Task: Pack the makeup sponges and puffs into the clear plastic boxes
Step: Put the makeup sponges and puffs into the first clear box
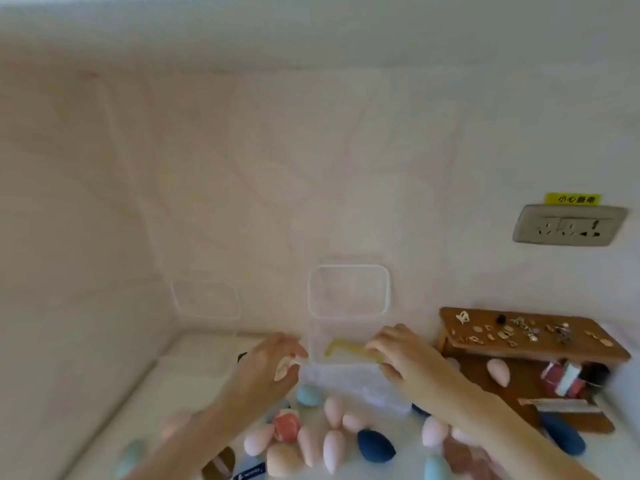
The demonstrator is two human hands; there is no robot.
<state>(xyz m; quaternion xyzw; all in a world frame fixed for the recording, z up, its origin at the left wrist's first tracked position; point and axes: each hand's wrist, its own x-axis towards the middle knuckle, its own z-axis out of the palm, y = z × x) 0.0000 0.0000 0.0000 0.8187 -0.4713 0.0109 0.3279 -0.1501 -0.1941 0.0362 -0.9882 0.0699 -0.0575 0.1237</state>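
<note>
White worktop (pixel 180 368), nearest you: loose sponges (pixel 334 448) heaped within reach. Beyond them, your left hand (pixel 266 368) and right hand (pixel 405 358) flank the clear box (pixel 346 341) to steady it; fingers curl at its walls, grip blurred. Second box (pixel 207 299) stands farther left by the wall.

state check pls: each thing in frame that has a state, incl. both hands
center clear box: upright, lid off, a yellow piece inside low down
left clear box: upright, lid off, contents not discernible
left hand: at the center box's left side, grip unclear
right hand: at the center box's right side, fingers curled; whether it grips is unclear
makeup sponges: loose on the table, unpacked
wall socket: nothing plugged in
</note>
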